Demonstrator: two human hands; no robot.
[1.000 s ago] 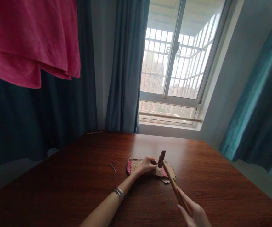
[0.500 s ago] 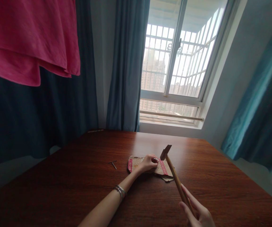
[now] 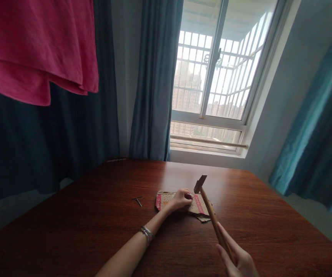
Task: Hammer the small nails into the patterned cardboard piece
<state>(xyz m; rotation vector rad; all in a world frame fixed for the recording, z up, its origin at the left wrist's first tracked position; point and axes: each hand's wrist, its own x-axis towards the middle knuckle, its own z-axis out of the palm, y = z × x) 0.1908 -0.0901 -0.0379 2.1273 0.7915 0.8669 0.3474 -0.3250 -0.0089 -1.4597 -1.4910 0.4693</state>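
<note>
My right hand (image 3: pixel 238 259) is wrapped round the lower wooden handle of a hammer (image 3: pixel 209 209). Its metal head is raised above the right part of a patterned pad (image 3: pixel 199 207), just right of my left hand (image 3: pixel 180 199). The pad looks like cardboard with tan, dotted and pink areas, and its edges are ragged. My left hand rests on it with fingers curled in a pinch round a small, dark red, shiny, rounded thing (image 3: pixel 188 196). The fingers partly cover this thing, and its kind is unclear.
Two thin metal pieces like nails (image 3: pixel 138 202) lie left of the pad on the brown wooden table (image 3: pixel 76 231). A pink cloth (image 3: pixel 39 50) hangs at upper left. Blue curtains (image 3: pixel 157 84) and a barred window (image 3: pixel 212 77) stand behind the table.
The hammer and my right hand have shifted slightly left. My left hand stays in place on the pad, still pinching the dark red thing.
</note>
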